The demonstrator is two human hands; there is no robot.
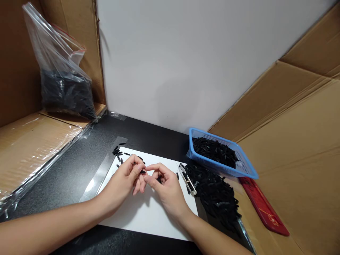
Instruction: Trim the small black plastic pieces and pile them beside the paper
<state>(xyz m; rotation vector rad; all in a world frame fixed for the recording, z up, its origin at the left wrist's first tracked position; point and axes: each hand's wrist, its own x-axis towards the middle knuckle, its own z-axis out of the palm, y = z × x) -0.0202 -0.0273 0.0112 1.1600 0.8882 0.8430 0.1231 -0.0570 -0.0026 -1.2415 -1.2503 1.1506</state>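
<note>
Above a white sheet (148, 219), my left hand (130, 176) pinches a small black elongated piece (142, 171) between thumb and finger. Close on its right, my right hand (164, 182) has its thumb and index finger near that piece, and its curled fingers hold more black pieces (159, 179). Several loose black pieces (117, 151) lie at the sheet's upper left corner, partly hidden by my left hand. Metal thread snips (187, 180) rest at the sheet's right edge, beside a big pile of black pieces (217, 194).
A blue basket (223, 168) with black pieces stands behind the pile. To the right lies a red object (264, 209) against cardboard (300, 159). A clear bag of black material (66, 92) sits at the back left. A white wall (164, 63) rises behind the black table (148, 130).
</note>
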